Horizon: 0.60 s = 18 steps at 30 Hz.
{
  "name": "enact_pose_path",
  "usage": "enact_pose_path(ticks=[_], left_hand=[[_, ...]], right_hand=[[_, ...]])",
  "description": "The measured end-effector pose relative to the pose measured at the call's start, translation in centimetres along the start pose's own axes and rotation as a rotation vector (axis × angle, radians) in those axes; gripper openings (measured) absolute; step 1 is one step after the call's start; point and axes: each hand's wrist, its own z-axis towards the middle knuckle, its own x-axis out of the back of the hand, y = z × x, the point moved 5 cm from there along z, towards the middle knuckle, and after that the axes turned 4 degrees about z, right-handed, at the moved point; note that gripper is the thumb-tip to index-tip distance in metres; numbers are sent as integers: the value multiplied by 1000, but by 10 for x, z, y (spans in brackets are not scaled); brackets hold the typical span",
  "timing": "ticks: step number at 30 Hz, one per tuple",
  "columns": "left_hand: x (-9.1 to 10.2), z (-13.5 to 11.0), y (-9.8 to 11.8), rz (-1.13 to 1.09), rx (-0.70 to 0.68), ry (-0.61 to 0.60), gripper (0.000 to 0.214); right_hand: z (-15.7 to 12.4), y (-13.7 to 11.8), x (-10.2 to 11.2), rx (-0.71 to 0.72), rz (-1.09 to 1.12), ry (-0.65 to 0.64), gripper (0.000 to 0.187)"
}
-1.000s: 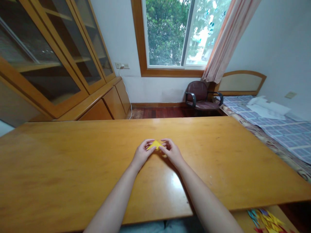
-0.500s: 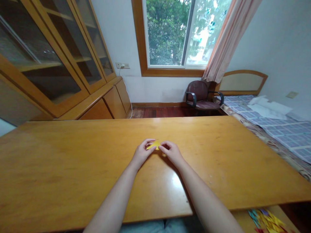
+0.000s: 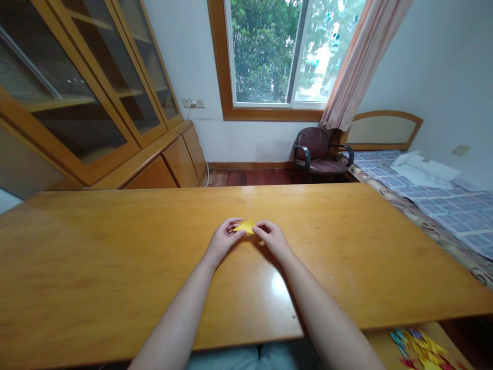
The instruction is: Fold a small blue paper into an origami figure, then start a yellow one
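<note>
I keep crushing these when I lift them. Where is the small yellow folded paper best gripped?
Probably by its two side corners, from left and right, as the left hand and right hand pinch it now: the small yellow folded paper lies flat and pointed on the wooden table.

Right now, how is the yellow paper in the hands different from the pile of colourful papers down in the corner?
The yellow paper is a single piece, pinched between the left hand and right hand; the colourful papers are many pieces that nobody touches. The yellow paper is one colour, while the pile mixes yellow, blue, purple and red. The yellow paper is over the big table; the pile lies on a lower surface beside it. Both look like small, pointed folded bits.
</note>
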Motion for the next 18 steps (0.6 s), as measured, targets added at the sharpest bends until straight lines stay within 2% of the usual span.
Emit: enact_pose_path(ticks=[8,18], left_hand=[[1,-1,2,-43,29,3,56],[1,-2,3,0,68,-18,46]], right_hand=[[-1,-2,1,5,30,-5,28],[-2,-2,-1,-25,49,-30,26]])
